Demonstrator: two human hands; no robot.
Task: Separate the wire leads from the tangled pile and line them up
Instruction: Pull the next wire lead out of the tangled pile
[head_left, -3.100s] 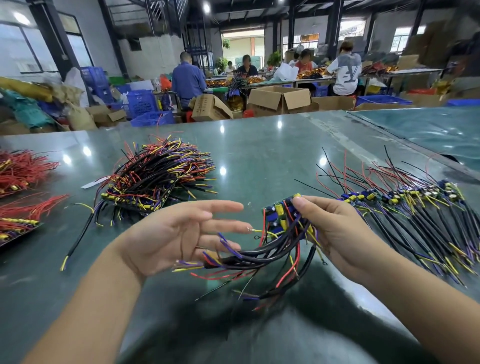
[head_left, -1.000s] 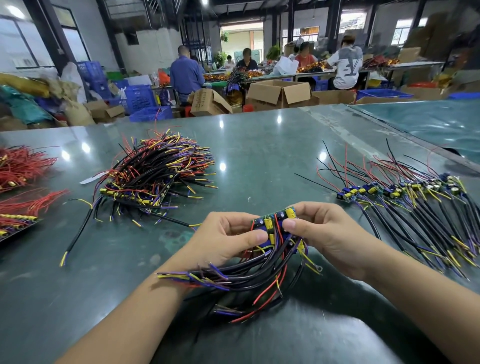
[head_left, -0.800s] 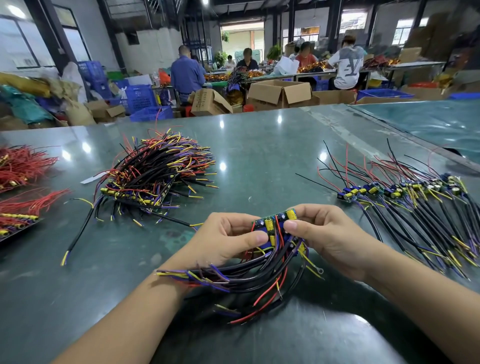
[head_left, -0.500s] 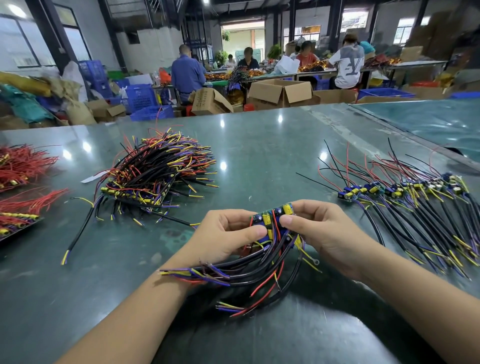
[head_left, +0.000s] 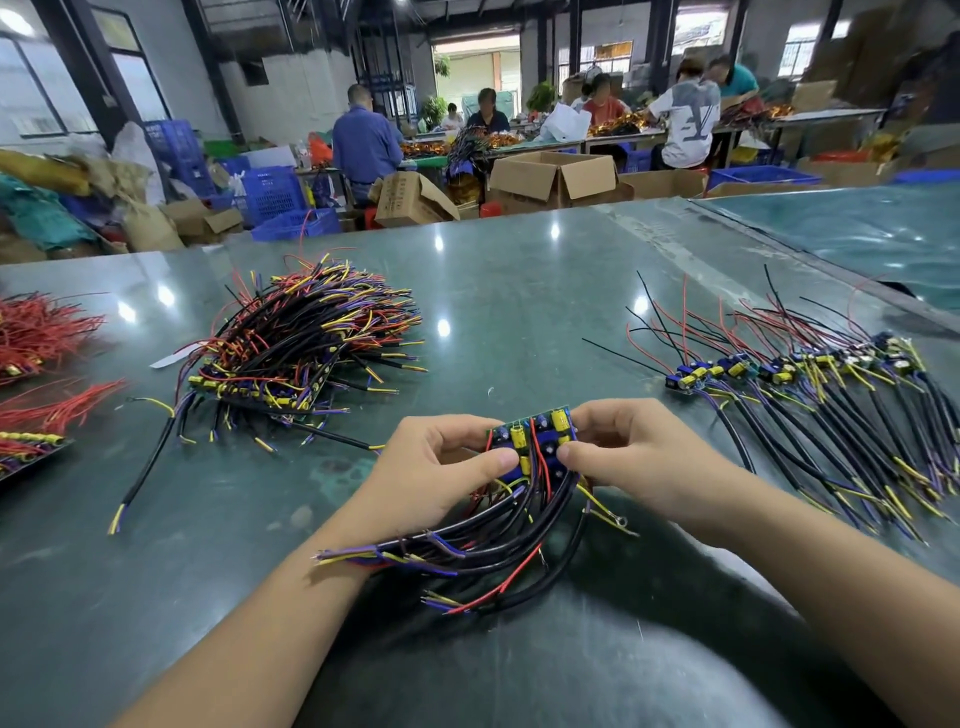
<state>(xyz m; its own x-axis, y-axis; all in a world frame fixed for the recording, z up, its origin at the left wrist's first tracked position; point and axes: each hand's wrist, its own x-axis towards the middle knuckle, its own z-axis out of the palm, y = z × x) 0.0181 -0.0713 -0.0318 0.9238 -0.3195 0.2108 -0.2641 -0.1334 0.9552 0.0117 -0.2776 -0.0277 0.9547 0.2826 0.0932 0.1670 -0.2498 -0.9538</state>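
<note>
Between both hands I hold a small bunch of circuit boards (head_left: 535, 434) with yellow and blue parts; their black, red, purple and yellow wire leads (head_left: 483, 551) droop toward me over the table. My left hand (head_left: 441, 475) pinches the bunch's left side with thumb on top. My right hand (head_left: 628, 457) pinches its right side the same way. A tangled pile (head_left: 296, 343) of the same leads lies at the left. At the right, a row of separated leads (head_left: 810, 395) lies side by side.
The work surface is a glossy green table (head_left: 519, 312). Red wire bundles (head_left: 41, 332) lie at its far left edge. Beyond the far edge stand cardboard boxes (head_left: 556, 176), blue crates (head_left: 270, 195) and several seated people at other tables.
My left hand, open beside the wires three seconds ago, has closed onto the bunch. Over the last second both hands raised the boards slightly and kept their pinch.
</note>
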